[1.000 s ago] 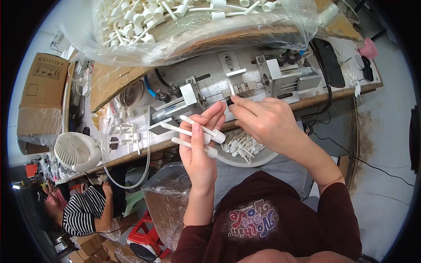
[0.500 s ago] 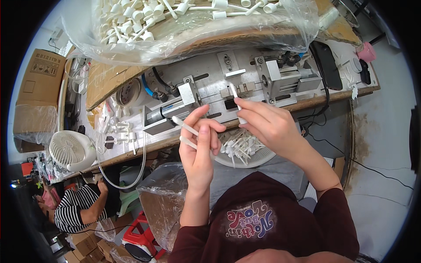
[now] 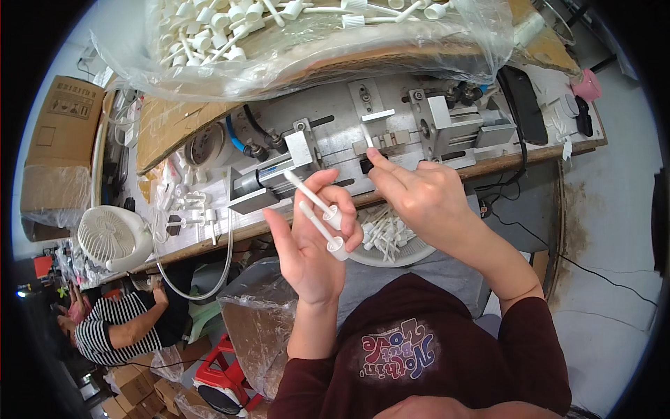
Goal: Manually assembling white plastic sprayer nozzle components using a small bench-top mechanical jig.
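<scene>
My left hand (image 3: 314,258) is palm up with the thumb spread away. Across its fingers lie two white applicator caps, an upper one (image 3: 331,218) and a lower one (image 3: 336,246), their thin stems pointing up and left. My right hand (image 3: 429,202) reaches to the small metal fixture (image 3: 398,138) in the middle of the bench. Its fingertips are on the near end of another white applicator cap, whose stem (image 3: 367,134) points away from me at the fixture. The cap end and my right thumb are hidden.
Metal clamp blocks stand left (image 3: 300,148) and right (image 3: 438,126) of the fixture. A bag of white applicator caps (image 3: 223,28) lies beyond; a bowl (image 3: 412,257) of them sits below my hands. A white fan (image 3: 115,239) stands left. A striped-shirt person (image 3: 118,328) sits lower left.
My right hand has moved its applicator cap down to the fixture, index finger now over its near end. My left thumb has lifted off and spread left, exposing the two caps.
</scene>
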A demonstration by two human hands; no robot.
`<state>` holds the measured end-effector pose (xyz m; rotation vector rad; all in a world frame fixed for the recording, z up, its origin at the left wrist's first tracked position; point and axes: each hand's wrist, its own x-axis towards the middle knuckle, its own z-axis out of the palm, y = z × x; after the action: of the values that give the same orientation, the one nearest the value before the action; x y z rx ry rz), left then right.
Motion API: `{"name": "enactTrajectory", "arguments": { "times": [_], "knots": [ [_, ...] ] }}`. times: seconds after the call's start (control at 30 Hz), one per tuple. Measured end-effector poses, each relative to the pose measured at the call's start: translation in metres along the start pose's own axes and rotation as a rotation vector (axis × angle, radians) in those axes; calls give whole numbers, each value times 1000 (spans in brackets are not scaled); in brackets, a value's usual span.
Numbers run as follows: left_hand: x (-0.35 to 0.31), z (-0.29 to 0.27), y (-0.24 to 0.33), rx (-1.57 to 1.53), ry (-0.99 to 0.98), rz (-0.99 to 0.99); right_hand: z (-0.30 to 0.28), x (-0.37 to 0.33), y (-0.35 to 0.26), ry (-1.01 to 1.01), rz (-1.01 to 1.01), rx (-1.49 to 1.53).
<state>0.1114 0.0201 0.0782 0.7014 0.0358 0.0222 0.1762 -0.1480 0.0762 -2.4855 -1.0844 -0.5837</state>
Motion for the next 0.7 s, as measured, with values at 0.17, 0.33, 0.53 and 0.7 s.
{"name": "enactTrajectory", "arguments": {
  "times": [0.17,0.33,0.53,0.7],
  "knots": [
    [0,-1,2,-23,27,-53,-1,3,1,45,-13,80],
    [0,0,1,24,74,-82,-30,1,-18,-51,-24,675],
    [-2,4,-8,343,30,-48,-18,-8,-27,27,-161,445],
    [-7,2,1,422,69,-10,-8,-10,-4,124,23,303]
  ]
}}
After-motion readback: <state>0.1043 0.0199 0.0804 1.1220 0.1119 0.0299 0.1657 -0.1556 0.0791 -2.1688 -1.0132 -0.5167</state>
